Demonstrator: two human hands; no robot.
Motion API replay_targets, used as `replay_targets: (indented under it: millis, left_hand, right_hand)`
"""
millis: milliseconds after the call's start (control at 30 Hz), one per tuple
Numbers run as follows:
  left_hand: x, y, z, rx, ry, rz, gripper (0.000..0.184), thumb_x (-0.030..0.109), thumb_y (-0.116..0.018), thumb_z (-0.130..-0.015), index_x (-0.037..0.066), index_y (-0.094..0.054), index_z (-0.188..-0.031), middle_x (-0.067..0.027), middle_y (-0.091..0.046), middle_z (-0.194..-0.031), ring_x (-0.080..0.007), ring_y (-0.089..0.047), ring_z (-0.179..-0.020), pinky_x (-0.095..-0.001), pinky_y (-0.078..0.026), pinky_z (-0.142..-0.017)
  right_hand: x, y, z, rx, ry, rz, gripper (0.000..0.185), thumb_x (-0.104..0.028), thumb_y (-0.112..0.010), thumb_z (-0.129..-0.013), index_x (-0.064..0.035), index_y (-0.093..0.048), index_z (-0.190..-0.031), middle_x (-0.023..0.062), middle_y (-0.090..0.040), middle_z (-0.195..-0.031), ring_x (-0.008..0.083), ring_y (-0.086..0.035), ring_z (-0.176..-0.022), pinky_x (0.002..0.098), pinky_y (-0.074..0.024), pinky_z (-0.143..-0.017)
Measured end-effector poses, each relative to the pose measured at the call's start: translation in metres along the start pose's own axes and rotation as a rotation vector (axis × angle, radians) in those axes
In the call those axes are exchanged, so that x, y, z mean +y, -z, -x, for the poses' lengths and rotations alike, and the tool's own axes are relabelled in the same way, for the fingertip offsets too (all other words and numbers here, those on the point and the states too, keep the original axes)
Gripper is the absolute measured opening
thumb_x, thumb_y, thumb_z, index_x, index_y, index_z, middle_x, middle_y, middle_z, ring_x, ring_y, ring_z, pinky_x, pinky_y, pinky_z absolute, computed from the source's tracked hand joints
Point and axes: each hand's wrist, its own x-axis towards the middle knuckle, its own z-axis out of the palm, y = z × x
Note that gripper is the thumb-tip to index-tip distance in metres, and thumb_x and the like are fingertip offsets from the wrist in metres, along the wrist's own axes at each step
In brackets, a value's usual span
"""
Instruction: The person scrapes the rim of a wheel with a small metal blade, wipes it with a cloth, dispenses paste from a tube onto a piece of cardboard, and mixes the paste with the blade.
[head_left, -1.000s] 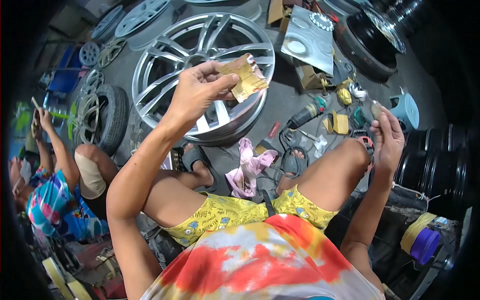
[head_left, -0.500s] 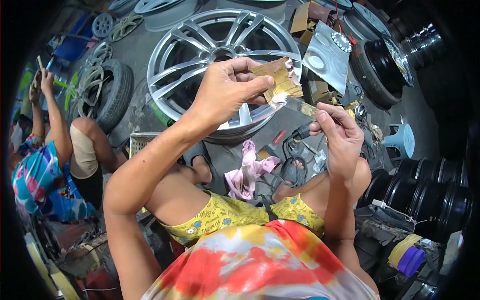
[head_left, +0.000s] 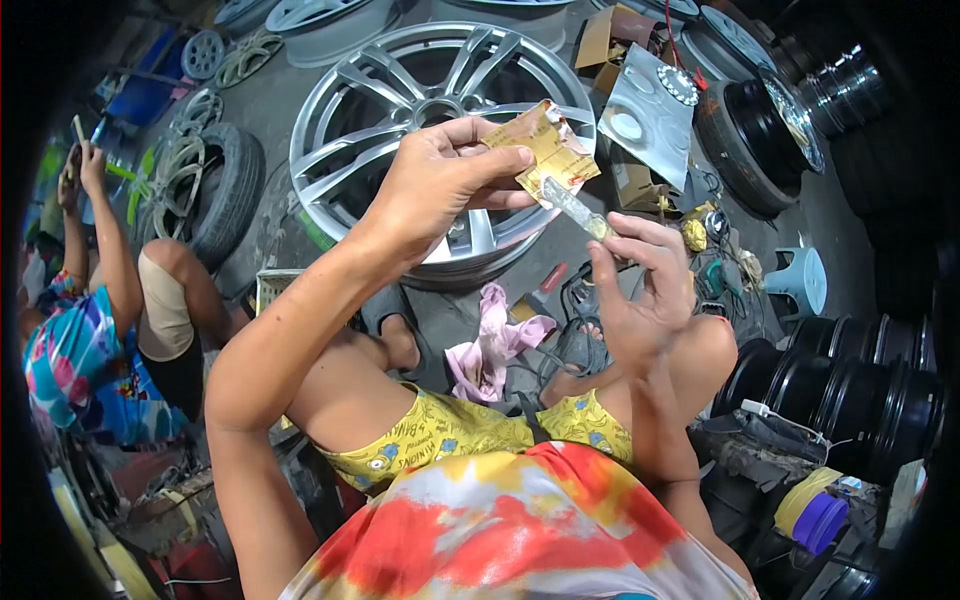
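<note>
My left hand (head_left: 450,185) pinches a torn yellow-brown piece of card or sandpaper (head_left: 550,150) with ragged, pale edges, held above a large silver alloy wheel (head_left: 350,75). Between the thumb and fingers of my right hand (head_left: 645,285) is the end of a narrow, flat blade-like tool (head_left: 575,210), greyish and smeared. Its far tip touches or overlaps the lower edge of the yellow-brown piece. Below my hands, a pink cloth (head_left: 495,340) lies on the floor between my feet.
Tools and cords lie right of centre, near a metal sheet (head_left: 645,125) and a cardboard box (head_left: 605,45). A light blue stool (head_left: 800,280) and black rims (head_left: 840,400) are at the right. At the left, a person (head_left: 100,330) sits with raised hands beside a tyre (head_left: 235,190).
My right hand has come from the far right with the blade-like tool, whose tip now meets the piece in my left hand. The view has shifted slightly.
</note>
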Motion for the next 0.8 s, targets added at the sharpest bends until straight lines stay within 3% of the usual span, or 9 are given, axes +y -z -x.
replay_targets:
  millis: [267,600,700,800]
  left_hand:
    - [0.001,-0.011,0.008,-0.044,0.048,0.000,0.021,0.011,-0.074,-0.091,-0.001,-0.063,-0.104,-0.0095,-0.069,-0.102,-0.0132,-0.070,-0.088,-0.0265,-0.064,-0.079]
    - [0.006,-0.002,0.012,0.003,0.010,-0.014,0.020,0.013,-0.074,-0.091,0.001,-0.063,-0.102,-0.0049,-0.069,-0.091,-0.0077,-0.067,-0.081,-0.0268,-0.063,-0.078]
    - [0.011,-0.001,0.013,0.041,-0.084,-0.109,0.019,0.013,-0.074,-0.092,0.001,-0.064,-0.103,-0.0050,-0.070,-0.091,-0.0054,-0.065,-0.078,-0.0232,-0.060,-0.074]
    - [0.009,0.002,0.013,0.054,-0.190,-0.209,0.018,0.012,-0.073,-0.093,0.001,-0.065,-0.104,-0.0056,-0.070,-0.092,-0.0047,-0.063,-0.077,-0.0210,-0.058,-0.071]
  right_hand:
    - [-0.008,-0.003,0.000,-0.074,-0.003,0.065,0.042,0.004,-0.082,-0.075,-0.0089,-0.075,-0.114,0.0077,-0.068,-0.099,0.0167,-0.065,-0.079,0.0269,-0.0521,-0.060]
    - [-0.001,0.002,0.006,-0.142,0.004,0.051,0.040,0.003,-0.082,-0.075,-0.0083,-0.076,-0.113,0.0073,-0.066,-0.093,0.0169,-0.061,-0.073,0.0275,-0.0499,-0.060]
    - [-0.001,0.006,0.005,-0.137,0.031,0.035,0.037,0.003,-0.081,-0.077,-0.0075,-0.077,-0.112,0.0074,-0.066,-0.092,0.0155,-0.061,-0.071,0.0275,-0.0494,-0.059]
    - [-0.007,0.007,0.004,-0.124,-0.097,-0.044,0.029,0.001,-0.078,-0.083,-0.0050,-0.076,-0.111,0.0066,-0.067,-0.091,0.0124,-0.061,-0.068,0.0265,-0.0486,-0.057]
